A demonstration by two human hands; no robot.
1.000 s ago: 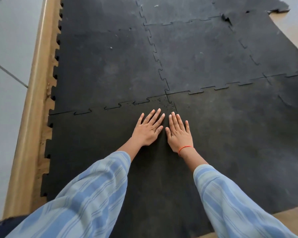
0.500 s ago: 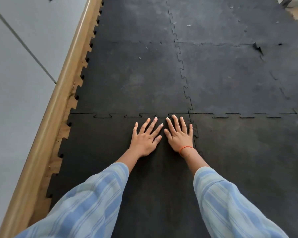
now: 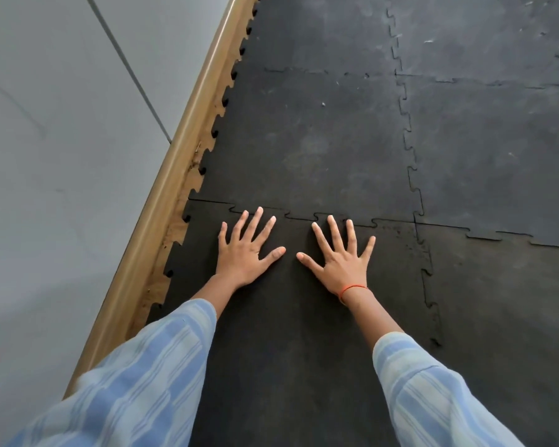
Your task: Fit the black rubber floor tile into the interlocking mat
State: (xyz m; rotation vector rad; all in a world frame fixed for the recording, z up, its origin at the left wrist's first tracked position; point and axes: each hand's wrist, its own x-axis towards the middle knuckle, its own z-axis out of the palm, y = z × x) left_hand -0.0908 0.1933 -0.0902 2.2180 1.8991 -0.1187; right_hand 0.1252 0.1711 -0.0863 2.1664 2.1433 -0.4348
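- Black rubber floor tile (image 3: 291, 317) lies flat on the floor in the lower centre of the frame, with its far edge against the interlocking mat (image 3: 320, 140) that fills the upper centre and right.
- Left hand (image 3: 244, 253) and right hand (image 3: 341, 259) rest palm down on the tile, just beside its far seam (image 3: 304, 217). All fingers (image 3: 333, 227) are spread wide and flat; they grip nothing.
- Step in hand, as I judge it: pressing the far tabs down into the mat. This seam looks mostly closed, but thin dark gaps show along it.
- Right seam (image 3: 428, 285) looks less settled, with dark gaps around the teeth in the lower right part.
- Next move probably calls for firm pressure along the right seam, tab after tab.
- Wooden skirting (image 3: 175, 175) runs along the wall at the left, and the tile's left teeth stay free beside it.
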